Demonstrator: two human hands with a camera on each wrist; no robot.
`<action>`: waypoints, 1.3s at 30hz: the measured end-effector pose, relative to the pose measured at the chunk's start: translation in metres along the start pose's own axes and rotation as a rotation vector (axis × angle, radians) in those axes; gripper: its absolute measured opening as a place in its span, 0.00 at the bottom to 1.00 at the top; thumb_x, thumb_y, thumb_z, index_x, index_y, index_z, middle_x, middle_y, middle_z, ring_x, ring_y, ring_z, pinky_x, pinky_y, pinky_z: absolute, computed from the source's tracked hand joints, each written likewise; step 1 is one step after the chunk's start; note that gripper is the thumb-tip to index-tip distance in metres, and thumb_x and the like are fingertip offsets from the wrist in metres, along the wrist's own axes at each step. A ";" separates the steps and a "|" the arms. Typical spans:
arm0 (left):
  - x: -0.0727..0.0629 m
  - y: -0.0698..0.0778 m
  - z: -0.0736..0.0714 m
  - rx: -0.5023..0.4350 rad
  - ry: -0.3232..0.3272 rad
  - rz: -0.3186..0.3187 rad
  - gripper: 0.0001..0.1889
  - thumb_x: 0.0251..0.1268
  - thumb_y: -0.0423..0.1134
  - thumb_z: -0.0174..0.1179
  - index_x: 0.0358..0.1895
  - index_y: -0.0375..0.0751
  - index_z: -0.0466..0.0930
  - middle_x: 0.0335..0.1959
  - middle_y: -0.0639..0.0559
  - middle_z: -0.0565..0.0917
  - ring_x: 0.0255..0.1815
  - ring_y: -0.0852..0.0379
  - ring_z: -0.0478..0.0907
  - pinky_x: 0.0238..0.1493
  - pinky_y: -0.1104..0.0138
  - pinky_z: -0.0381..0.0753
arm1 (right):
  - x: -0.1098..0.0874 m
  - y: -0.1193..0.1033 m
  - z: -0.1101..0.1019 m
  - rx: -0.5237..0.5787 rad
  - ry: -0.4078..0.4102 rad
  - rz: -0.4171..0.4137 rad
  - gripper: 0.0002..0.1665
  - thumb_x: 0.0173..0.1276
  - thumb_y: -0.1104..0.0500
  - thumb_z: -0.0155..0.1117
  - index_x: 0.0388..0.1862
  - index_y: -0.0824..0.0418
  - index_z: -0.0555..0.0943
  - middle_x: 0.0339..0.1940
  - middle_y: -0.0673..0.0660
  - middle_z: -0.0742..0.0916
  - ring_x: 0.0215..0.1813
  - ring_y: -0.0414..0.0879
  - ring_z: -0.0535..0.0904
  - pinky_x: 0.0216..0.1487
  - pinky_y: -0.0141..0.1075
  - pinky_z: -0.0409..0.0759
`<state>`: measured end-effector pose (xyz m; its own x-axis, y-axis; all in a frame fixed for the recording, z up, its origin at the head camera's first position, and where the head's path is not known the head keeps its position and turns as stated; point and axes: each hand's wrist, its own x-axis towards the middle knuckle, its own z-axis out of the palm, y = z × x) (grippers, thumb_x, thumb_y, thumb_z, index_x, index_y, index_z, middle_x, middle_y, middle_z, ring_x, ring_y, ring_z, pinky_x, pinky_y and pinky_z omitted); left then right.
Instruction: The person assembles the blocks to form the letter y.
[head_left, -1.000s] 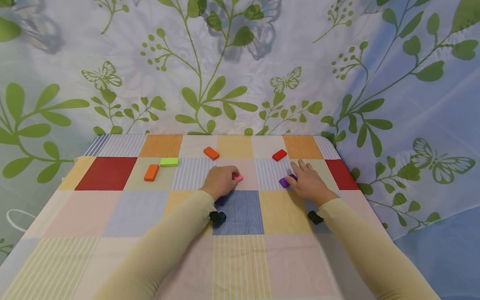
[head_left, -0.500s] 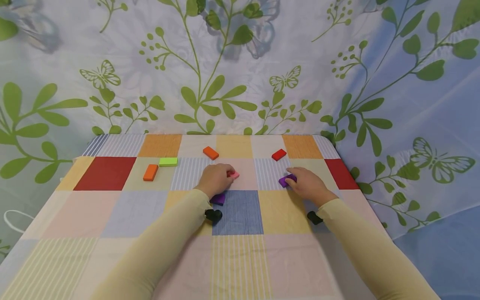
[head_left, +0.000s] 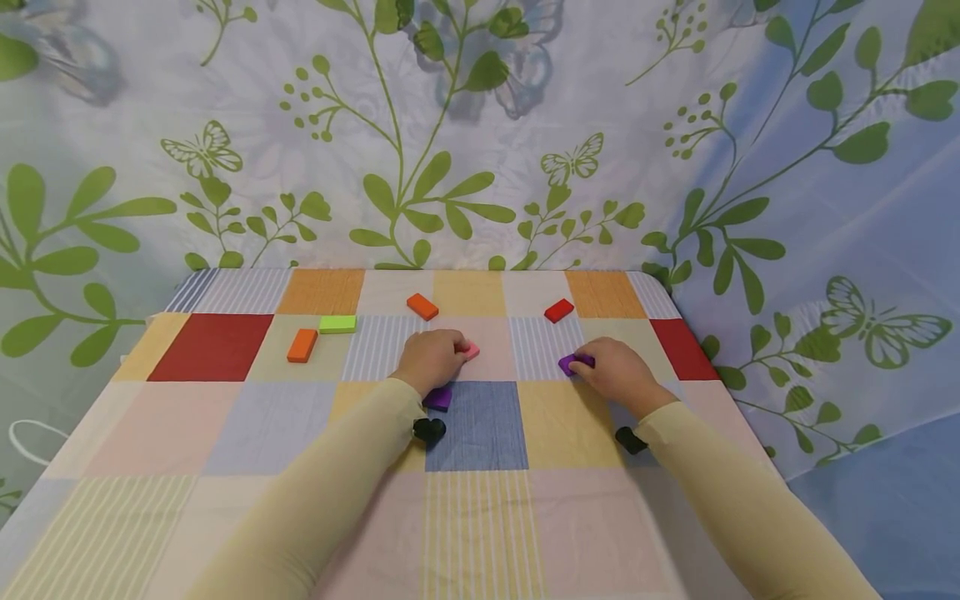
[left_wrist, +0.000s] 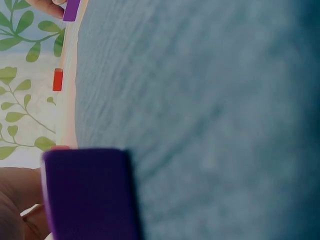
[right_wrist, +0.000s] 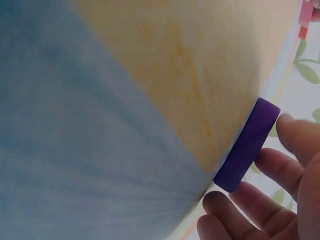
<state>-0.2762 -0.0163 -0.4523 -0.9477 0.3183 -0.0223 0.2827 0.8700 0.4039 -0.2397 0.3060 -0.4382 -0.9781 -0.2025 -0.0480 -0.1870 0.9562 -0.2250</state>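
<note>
In the head view my left hand (head_left: 431, 362) pinches a small pink block (head_left: 470, 351) lying on the patchwork cloth, and the fingers hide part of it. Just below that hand lies a dark purple block (head_left: 438, 398), partly covered; it looms large in the left wrist view as a purple block (left_wrist: 90, 195). To the right, my right hand (head_left: 618, 375) holds another purple block (head_left: 567, 364) between thumb and fingers. The right wrist view shows this purple block (right_wrist: 247, 145) near the thumb and several curled fingertips.
A red block (head_left: 558, 311) lies beyond the right hand. Farther left are two orange blocks (head_left: 423, 307) and a lime green block (head_left: 338, 324). A leaf-patterned curtain (head_left: 465, 167) hangs behind the table's far edge.
My right hand's fingers, spread over the purple block before, have drawn in around it. The left hand has shifted slightly left with the pink block, uncovering the dark purple block below.
</note>
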 end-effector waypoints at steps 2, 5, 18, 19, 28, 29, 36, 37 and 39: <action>-0.001 0.000 0.000 -0.002 -0.004 -0.009 0.08 0.75 0.45 0.64 0.50 0.52 0.90 0.43 0.54 0.90 0.46 0.49 0.84 0.72 0.43 0.70 | -0.001 0.000 0.000 0.019 -0.009 0.002 0.20 0.74 0.50 0.69 0.54 0.63 0.89 0.54 0.64 0.90 0.60 0.62 0.84 0.67 0.59 0.80; -0.002 0.001 -0.001 -0.010 -0.008 -0.014 0.07 0.74 0.44 0.64 0.47 0.51 0.89 0.41 0.53 0.90 0.46 0.48 0.84 0.73 0.40 0.68 | -0.001 -0.001 0.000 0.040 -0.021 0.009 0.23 0.73 0.49 0.71 0.58 0.64 0.88 0.57 0.65 0.89 0.61 0.62 0.83 0.68 0.59 0.80; -0.002 0.000 -0.002 -0.026 0.003 -0.013 0.04 0.73 0.43 0.64 0.41 0.51 0.88 0.35 0.56 0.86 0.38 0.51 0.81 0.58 0.50 0.74 | 0.004 -0.004 0.002 0.051 -0.016 -0.002 0.25 0.70 0.51 0.73 0.57 0.68 0.86 0.57 0.67 0.88 0.60 0.63 0.83 0.67 0.58 0.81; -0.002 0.000 -0.002 -0.028 0.003 -0.013 0.04 0.73 0.43 0.64 0.41 0.52 0.88 0.35 0.56 0.87 0.38 0.51 0.81 0.58 0.50 0.74 | 0.005 -0.005 0.002 0.053 -0.015 -0.001 0.24 0.71 0.51 0.73 0.57 0.68 0.86 0.57 0.67 0.88 0.60 0.63 0.83 0.66 0.58 0.81; -0.002 0.000 -0.001 -0.036 -0.012 -0.027 0.06 0.74 0.44 0.64 0.44 0.52 0.89 0.37 0.56 0.88 0.39 0.52 0.81 0.57 0.51 0.74 | 0.020 -0.022 0.002 0.023 0.011 -0.032 0.23 0.71 0.50 0.72 0.55 0.67 0.86 0.56 0.66 0.89 0.60 0.62 0.83 0.68 0.56 0.81; -0.002 0.000 -0.001 -0.036 -0.012 -0.029 0.06 0.74 0.44 0.64 0.44 0.52 0.89 0.37 0.56 0.88 0.39 0.51 0.81 0.58 0.51 0.74 | 0.022 -0.025 0.002 0.017 0.015 -0.040 0.24 0.71 0.49 0.72 0.55 0.67 0.86 0.56 0.66 0.89 0.61 0.62 0.83 0.68 0.55 0.81; -0.001 0.000 -0.001 -0.033 -0.013 -0.031 0.05 0.74 0.44 0.64 0.44 0.52 0.89 0.37 0.57 0.88 0.38 0.51 0.81 0.56 0.53 0.75 | 0.041 -0.044 0.004 -0.004 0.036 -0.090 0.24 0.72 0.50 0.71 0.56 0.67 0.86 0.54 0.64 0.90 0.59 0.59 0.84 0.67 0.53 0.82; -0.001 0.000 -0.001 -0.034 -0.014 -0.031 0.05 0.74 0.44 0.64 0.44 0.53 0.89 0.37 0.57 0.88 0.38 0.51 0.80 0.55 0.53 0.75 | 0.044 -0.047 0.005 -0.004 0.038 -0.094 0.24 0.72 0.49 0.72 0.56 0.66 0.86 0.53 0.63 0.90 0.58 0.59 0.84 0.66 0.52 0.82; -0.001 0.000 -0.002 -0.032 -0.014 -0.029 0.05 0.74 0.45 0.64 0.43 0.53 0.89 0.36 0.57 0.87 0.37 0.51 0.80 0.54 0.54 0.75 | 0.048 -0.052 0.007 -0.001 0.037 -0.099 0.24 0.72 0.49 0.72 0.56 0.66 0.87 0.52 0.62 0.90 0.56 0.57 0.85 0.65 0.51 0.83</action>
<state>-0.2756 -0.0174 -0.4509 -0.9533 0.2984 -0.0472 0.2500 0.8667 0.4316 -0.2767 0.2449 -0.4353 -0.9575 -0.2883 0.0103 -0.2831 0.9321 -0.2261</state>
